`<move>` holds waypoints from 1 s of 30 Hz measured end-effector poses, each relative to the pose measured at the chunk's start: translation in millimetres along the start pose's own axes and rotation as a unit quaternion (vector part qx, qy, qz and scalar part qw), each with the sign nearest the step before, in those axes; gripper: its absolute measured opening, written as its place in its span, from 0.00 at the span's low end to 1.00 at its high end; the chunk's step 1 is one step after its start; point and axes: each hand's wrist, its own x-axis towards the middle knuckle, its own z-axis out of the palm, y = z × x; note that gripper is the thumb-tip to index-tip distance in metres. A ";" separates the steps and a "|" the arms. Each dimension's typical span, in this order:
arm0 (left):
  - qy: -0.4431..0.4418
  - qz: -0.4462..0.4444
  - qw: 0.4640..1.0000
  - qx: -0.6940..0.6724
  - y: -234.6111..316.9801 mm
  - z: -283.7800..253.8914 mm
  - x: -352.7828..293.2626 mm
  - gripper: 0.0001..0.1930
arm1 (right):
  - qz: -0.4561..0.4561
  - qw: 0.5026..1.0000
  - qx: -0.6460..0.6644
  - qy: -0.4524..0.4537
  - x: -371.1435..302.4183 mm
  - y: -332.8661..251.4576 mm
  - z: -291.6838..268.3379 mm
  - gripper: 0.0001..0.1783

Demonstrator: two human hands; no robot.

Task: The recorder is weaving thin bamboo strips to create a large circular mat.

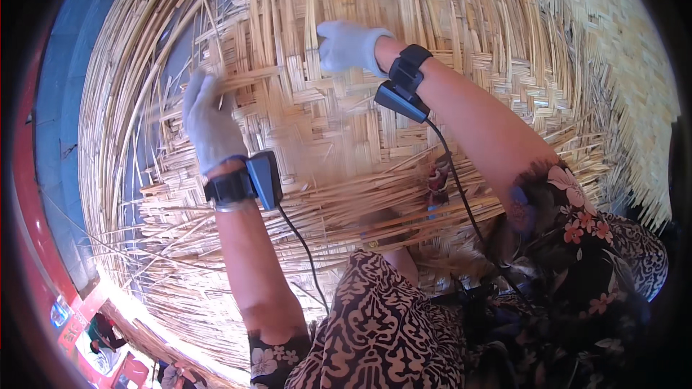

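Note:
A large mat (360,112) of pale split reeds, partly woven, spreads out before me. My left hand (213,126), in a light grey glove, is at the left part of the weave. Its fingers are bent around a flat reed strip (252,78) that runs off to the right; some motion blur softens its outline. Farther right, my right hand (353,47), gloved alike, is closed at the upright reed strips (311,0), with its fingertips turned left. What lies inside its grip is mostly hidden. Each wrist wears a black strap with a small box and cable.
Long loose reeds (122,101) stick out along the left and far sides. A finished woven mat (613,36) lies at the far right. Loose strips (360,202) cross in front of my patterned clothing (375,324). Blue-grey floor (61,122) and another person (104,335) show at left.

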 end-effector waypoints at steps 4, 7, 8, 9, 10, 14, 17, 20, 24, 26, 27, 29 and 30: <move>-0.067 -0.018 0.984 0.164 -15.0 12.2 21.5 0.12 | 0.199 0.976 0.066 0.058 -2.2 -18.9 14.5 0.06; -0.007 0.076 0.970 0.231 -24.2 6.8 39.7 0.10 | 0.189 0.961 0.091 0.180 -0.9 -36.6 20.1 0.04; -0.012 0.073 0.971 0.228 -31.5 7.3 37.9 0.10 | 0.194 0.960 0.088 0.181 -5.6 -36.2 21.4 0.04; 0.006 0.079 0.975 0.208 -36.5 4.0 34.1 0.09 | 0.202 0.959 0.094 0.177 -7.9 -37.7 23.0 0.04; 0.025 0.086 0.978 0.190 -39.0 -1.4 30.6 0.09 | 0.209 0.957 0.102 0.174 -9.1 -38.8 23.1 0.04; 0.025 0.079 0.992 0.099 -40.0 -0.5 1.8 0.08 | 0.211 0.963 0.066 0.155 -20.0 -30.2 12.4 0.05; 0.007 0.093 0.989 0.116 -36.3 -1.2 6.0 0.09 | 0.234 0.963 0.076 0.108 -15.9 -34.0 5.3 0.08; -0.005 0.156 0.974 0.166 -35.8 4.0 30.2 0.08 | 0.250 0.956 0.101 0.117 -4.5 -34.5 7.4 0.08; 0.017 0.121 0.973 0.197 -41.7 4.1 33.6 0.09 | 0.231 0.948 0.109 0.192 -8.4 -30.8 22.8 0.08; -0.021 0.112 0.983 0.143 -19.7 -1.6 26.3 0.08 | 0.234 0.949 0.136 0.162 -6.6 -27.6 22.3 0.08; -0.042 0.149 0.972 0.176 -9.5 19.8 11.9 0.08 | 0.241 0.947 0.163 0.134 -8.4 -19.0 18.9 0.08; -0.079 0.175 0.966 0.170 -13.2 34.8 -4.1 0.08 | 0.244 0.952 0.138 0.120 -16.6 -5.5 11.0 0.08; -0.114 0.205 0.959 0.161 -12.0 35.8 -8.3 0.07 | 0.243 0.958 0.109 0.108 -18.7 -3.3 8.4 0.08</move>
